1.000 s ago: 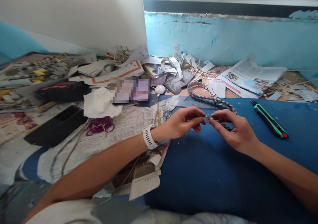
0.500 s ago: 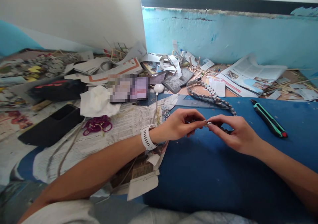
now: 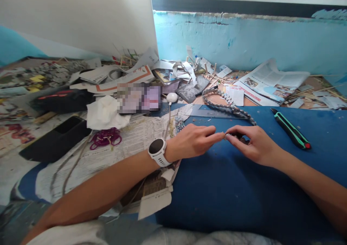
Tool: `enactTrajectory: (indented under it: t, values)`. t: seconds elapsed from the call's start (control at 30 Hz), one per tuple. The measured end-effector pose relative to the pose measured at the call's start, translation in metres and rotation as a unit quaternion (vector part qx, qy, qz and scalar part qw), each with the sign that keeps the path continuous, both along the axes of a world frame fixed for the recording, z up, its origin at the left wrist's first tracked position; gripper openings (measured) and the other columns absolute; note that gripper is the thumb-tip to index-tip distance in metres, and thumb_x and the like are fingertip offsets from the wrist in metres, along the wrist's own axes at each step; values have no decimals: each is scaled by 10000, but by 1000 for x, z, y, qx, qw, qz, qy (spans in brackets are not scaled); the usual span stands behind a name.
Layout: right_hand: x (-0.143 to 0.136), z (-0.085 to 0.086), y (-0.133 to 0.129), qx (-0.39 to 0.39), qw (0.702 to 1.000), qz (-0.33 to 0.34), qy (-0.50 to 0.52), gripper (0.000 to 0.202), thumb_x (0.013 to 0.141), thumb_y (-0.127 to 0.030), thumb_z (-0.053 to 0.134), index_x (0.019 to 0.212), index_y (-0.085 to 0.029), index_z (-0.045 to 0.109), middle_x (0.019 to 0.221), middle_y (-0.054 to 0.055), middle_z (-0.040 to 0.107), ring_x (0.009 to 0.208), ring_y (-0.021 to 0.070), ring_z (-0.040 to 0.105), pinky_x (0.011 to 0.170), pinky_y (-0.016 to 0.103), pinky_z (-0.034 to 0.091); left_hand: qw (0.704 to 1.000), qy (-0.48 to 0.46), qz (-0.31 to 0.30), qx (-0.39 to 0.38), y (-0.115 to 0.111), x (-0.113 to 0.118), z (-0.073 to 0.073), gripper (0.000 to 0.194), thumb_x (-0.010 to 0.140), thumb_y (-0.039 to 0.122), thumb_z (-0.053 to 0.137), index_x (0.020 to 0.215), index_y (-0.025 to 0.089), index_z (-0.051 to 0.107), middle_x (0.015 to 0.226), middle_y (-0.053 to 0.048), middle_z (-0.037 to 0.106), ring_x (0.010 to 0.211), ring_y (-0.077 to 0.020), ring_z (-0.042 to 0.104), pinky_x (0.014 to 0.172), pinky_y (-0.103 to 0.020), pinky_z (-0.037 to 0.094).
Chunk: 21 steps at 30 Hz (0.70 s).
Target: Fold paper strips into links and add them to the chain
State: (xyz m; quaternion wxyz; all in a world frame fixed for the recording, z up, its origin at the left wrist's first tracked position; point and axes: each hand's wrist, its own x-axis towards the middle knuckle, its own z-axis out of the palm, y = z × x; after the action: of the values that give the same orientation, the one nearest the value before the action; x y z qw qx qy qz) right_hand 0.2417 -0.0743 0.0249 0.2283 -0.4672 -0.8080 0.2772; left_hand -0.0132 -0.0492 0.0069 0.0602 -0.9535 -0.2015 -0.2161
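A grey, zigzag chain of folded paper links (image 3: 235, 109) curves over the back of the blue work surface and down behind my right hand (image 3: 253, 143). Between that hand's thumb and forefinger a small pale end of the chain is pinched. My left hand (image 3: 196, 140), with a white watch (image 3: 158, 151) on its wrist, comes in from the left. Its forefinger reaches out to the pinched end and seems to touch it, while the other fingers are curled in. The left thumb is hidden, so what this hand grips does not show.
A green-and-black utility knife (image 3: 291, 129) lies to the right on the blue mat (image 3: 217, 194). Behind the hands is a clear ruler (image 3: 217, 113). At left are purple cord (image 3: 105, 139), crumpled tissue (image 3: 107, 113) and a black case (image 3: 55, 138). Paper scraps and sticks line the wall.
My left hand has turned, so the watch face now shows, and its forefinger is straighter. My right hand keeps its pinch in nearly the same place. The view has shifted slightly.
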Motion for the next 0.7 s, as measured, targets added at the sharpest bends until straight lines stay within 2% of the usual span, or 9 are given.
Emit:
enactTrajectory:
  t: [0.1, 0.27, 0.53, 0.7]
  values:
    - [0, -2, -1, 5, 1000, 2, -1, 216, 991, -365, 606, 1014, -207, 752, 788, 22, 740, 623, 140, 632, 499, 231, 451, 997, 17, -22, 70, 0, 0, 0, 199, 1058, 125, 400, 1119, 172, 583, 792, -4, 582, 588, -118, 524, 474, -304, 291]
    - [-1, -3, -3, 15, 1000, 12, 0, 213, 990, -360, 602, 1017, -208, 748, 795, 22, 747, 614, 137, 635, 521, 236, 475, 992, 13, -28, 121, -1, 3, 0, 149, 1063, 155, 444, 1045, 166, 592, 756, 3, 577, 601, -117, 531, 503, -305, 344]
    - [-2, -3, -3, 19, 1000, 11, -3, 207, 988, -356, 601, 1022, -212, 747, 814, 24, 757, 635, 147, 663, 526, 241, 482, 989, 15, -33, 143, -4, 5, 3, 142, 1064, 160, 455, 1057, 149, 597, 750, 3, 590, 620, -114, 551, 525, -297, 380]
    - [-4, -5, -8, 56, 997, 37, -27, 200, 1003, -323, 577, 1060, -209, 731, 867, 40, 778, 677, 159, 694, 583, 259, 506, 993, 35, -23, 110, -8, 10, 5, 176, 1064, 138, 431, 954, 154, 568, 755, -9, 592, 622, -131, 550, 519, -317, 341]
